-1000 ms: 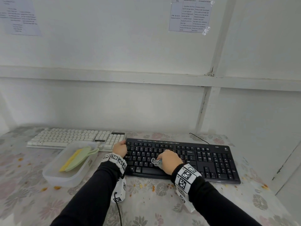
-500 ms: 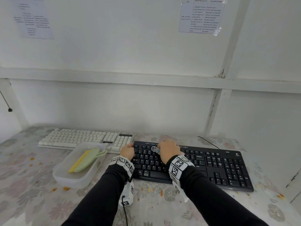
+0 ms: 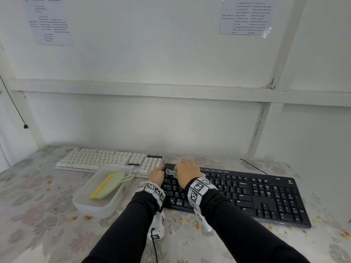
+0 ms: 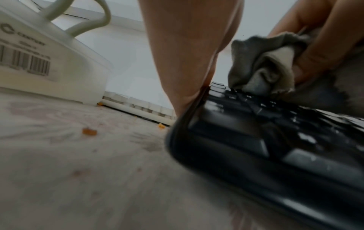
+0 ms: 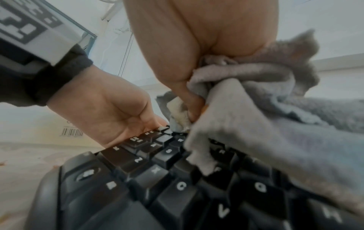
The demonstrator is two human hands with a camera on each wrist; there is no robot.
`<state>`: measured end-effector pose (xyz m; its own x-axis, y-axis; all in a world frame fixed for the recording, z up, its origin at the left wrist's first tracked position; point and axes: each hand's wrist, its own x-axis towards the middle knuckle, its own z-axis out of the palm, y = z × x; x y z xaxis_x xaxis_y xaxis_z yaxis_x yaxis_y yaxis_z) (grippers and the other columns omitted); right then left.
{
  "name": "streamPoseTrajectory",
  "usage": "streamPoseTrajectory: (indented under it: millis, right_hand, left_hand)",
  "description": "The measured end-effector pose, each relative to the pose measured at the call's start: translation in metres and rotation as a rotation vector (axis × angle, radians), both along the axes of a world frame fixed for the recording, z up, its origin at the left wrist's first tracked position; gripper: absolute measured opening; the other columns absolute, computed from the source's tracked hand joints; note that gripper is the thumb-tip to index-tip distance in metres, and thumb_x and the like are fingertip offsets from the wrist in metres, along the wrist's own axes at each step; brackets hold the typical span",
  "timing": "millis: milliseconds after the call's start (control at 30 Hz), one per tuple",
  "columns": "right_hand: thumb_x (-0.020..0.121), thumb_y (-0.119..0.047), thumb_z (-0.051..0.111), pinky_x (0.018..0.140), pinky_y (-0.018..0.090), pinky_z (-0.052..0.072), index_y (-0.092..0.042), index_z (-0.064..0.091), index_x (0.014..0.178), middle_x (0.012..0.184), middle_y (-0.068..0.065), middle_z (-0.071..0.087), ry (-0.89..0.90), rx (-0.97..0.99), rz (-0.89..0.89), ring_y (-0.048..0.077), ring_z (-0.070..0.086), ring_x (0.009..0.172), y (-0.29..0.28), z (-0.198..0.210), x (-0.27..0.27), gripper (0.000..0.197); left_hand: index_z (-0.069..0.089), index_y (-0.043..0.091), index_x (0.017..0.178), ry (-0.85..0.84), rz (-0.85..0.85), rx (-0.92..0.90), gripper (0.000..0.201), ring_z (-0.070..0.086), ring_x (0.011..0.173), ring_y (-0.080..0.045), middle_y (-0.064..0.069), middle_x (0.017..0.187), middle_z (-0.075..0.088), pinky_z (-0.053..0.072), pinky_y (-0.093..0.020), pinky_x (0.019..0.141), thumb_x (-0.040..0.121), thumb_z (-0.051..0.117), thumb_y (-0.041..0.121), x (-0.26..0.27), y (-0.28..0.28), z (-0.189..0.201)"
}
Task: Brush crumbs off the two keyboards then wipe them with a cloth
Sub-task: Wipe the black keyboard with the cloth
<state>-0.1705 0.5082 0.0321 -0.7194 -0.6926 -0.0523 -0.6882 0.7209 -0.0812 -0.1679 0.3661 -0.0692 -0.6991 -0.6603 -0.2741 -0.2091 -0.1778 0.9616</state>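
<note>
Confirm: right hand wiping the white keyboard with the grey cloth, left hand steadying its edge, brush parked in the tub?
Wrong keyboard. In the head view the right hand presses the grey cloth on the black keyboard, and the left hand steadies that one's left edge. The white keyboard lies untouched. The brush is in the tub.

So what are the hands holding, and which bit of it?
The right hand grips a bunched grey cloth by its middle. The left hand holds the black keyboard at its left end.
</note>
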Motion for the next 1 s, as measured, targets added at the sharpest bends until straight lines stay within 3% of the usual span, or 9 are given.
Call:
streamPoseTrajectory:
  millis: [133,367,467,567,733,767,867,933,1000]
  right_hand:
    - [0.091,-0.006,0.051,0.093,0.042,0.043,-0.012,0.053,0.126,0.127,0.011,0.043,0.032,0.007,0.032,0.034,0.04,0.121,-0.011,-0.001,0.002,0.036]
    - [0.091,-0.003,0.045,0.094,0.041,0.042,-0.013,0.057,0.122,0.128,0.01,0.043,0.058,-0.014,0.085,0.032,0.04,0.118,-0.011,-0.004,0.006,0.035]
    - [0.09,-0.002,0.047,0.097,0.044,0.041,-0.015,0.058,0.121,0.129,0.009,0.04,-0.003,-0.01,0.11,0.035,0.038,0.119,-0.003,-0.007,0.012,0.036]
    - [0.09,0.001,0.046,0.097,0.046,0.039,-0.015,0.056,0.125,0.128,0.01,0.04,-0.062,0.028,0.118,0.036,0.038,0.119,0.005,-0.009,0.025,0.039]
    - [0.09,-0.004,0.05,0.1,0.048,0.038,-0.019,0.054,0.129,0.13,0.012,0.042,-0.169,0.111,0.124,0.038,0.039,0.122,0.008,-0.012,0.033,0.041]
    - [0.091,-0.007,0.049,0.1,0.048,0.04,-0.02,0.055,0.126,0.128,0.013,0.044,-0.193,0.075,0.1,0.038,0.042,0.121,0.007,-0.01,0.031,0.038]
    - [0.091,-0.006,0.045,0.098,0.051,0.036,-0.028,0.05,0.124,0.128,0.011,0.041,-0.208,-0.059,-0.028,0.039,0.04,0.121,0.008,-0.002,0.026,0.04]
    - [0.088,-0.001,0.046,0.095,0.052,0.036,-0.032,0.039,0.131,0.131,0.011,0.035,-0.209,-0.048,-0.081,0.04,0.038,0.121,0.01,0.002,0.026,0.054]
    - [0.088,-0.001,0.046,0.088,0.049,0.042,-0.027,0.03,0.135,0.132,0.015,0.034,-0.221,-0.056,-0.093,0.04,0.043,0.117,0.01,-0.001,0.029,0.056]
  left_hand:
    - [0.057,0.003,0.126,-0.027,-0.038,-0.07,0.04,0.055,0.117,-0.033,-0.017,0.128,0.057,0.044,-0.043,0.103,0.091,0.039,-0.005,0.009,0.009,0.019]
    - [0.056,0.0,0.126,-0.016,-0.026,-0.069,0.037,0.054,0.117,-0.034,-0.021,0.128,0.056,0.043,-0.035,0.1,0.094,0.036,-0.003,0.004,0.005,0.014]
    - [0.066,0.014,0.113,-0.018,-0.012,-0.059,0.043,0.057,0.113,-0.034,-0.02,0.125,0.059,0.045,-0.047,0.1,0.089,0.034,-0.003,0.002,0.0,0.007]
    - [0.058,0.008,0.125,-0.028,-0.083,-0.129,0.046,0.056,0.113,-0.033,-0.02,0.126,0.058,0.044,-0.044,0.1,0.09,0.032,-0.007,0.008,0.005,0.014]
    - [0.046,0.004,0.135,-0.02,-0.131,-0.201,0.054,0.048,0.098,-0.021,-0.023,0.125,0.055,0.046,-0.021,0.071,0.089,0.027,-0.016,0.012,0.006,0.019]
    - [0.047,0.004,0.135,-0.016,-0.122,-0.188,0.053,0.049,0.099,-0.021,-0.021,0.124,0.056,0.048,-0.021,0.076,0.089,0.027,-0.014,0.011,0.004,0.017]
    - [0.055,0.002,0.126,0.012,-0.076,-0.065,0.043,0.053,0.102,-0.025,-0.013,0.118,0.058,0.043,-0.037,0.098,0.091,0.033,-0.009,0.009,0.005,0.015]
    - [0.055,-0.001,0.126,0.033,-0.047,-0.047,0.044,0.054,0.103,-0.026,-0.018,0.119,0.058,0.04,-0.041,0.101,0.089,0.034,-0.012,0.008,0.008,0.016]
    - [0.053,0.001,0.128,0.031,-0.046,-0.06,0.048,0.054,0.107,-0.027,-0.016,0.119,0.057,0.04,-0.039,0.101,0.089,0.031,-0.014,0.009,0.008,0.016]
